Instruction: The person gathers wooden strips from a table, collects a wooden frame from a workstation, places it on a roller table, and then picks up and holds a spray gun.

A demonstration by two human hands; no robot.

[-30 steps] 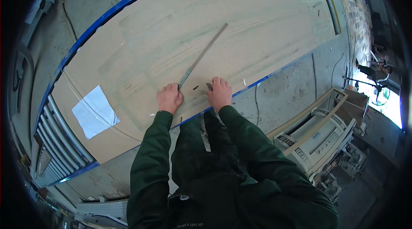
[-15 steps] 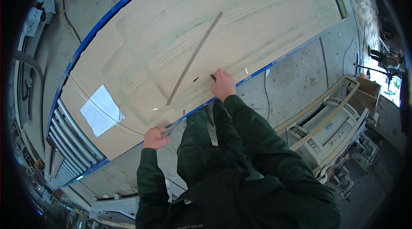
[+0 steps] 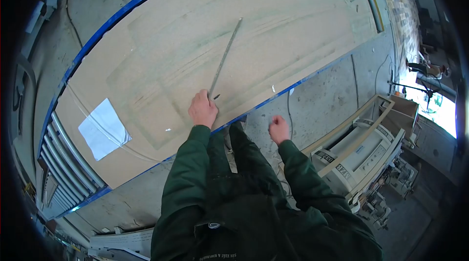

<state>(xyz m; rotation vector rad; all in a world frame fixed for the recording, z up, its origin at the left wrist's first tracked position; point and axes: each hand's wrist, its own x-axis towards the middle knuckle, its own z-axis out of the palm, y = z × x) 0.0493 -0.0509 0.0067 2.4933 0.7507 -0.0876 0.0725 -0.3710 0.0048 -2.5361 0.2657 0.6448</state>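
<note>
A long thin strip (image 3: 225, 58) lies slanting on the large tan board (image 3: 161, 55). My left hand (image 3: 203, 109) is closed on its near end, close to the board's front edge. Just beside my fingers lies a small dark scrap (image 3: 216, 97). Off the board, over the floor to the right, my right hand (image 3: 279, 129) is closed with its fingers curled in; what it holds, if anything, is hidden. A small white scrap (image 3: 273, 88) rests near the blue front edge.
White paper (image 3: 104, 129) lies at the board's left, crossed by a thin cord or strip. Metal rollers (image 3: 73, 151) are at the left end. A white machine (image 3: 359, 156) with wooden rails stands at the right. A person (image 3: 430, 69) is far right.
My left hand has come from the board's edge onto the strip, which is now turned narrower to view. My right hand has left the board and moved back over the floor.
</note>
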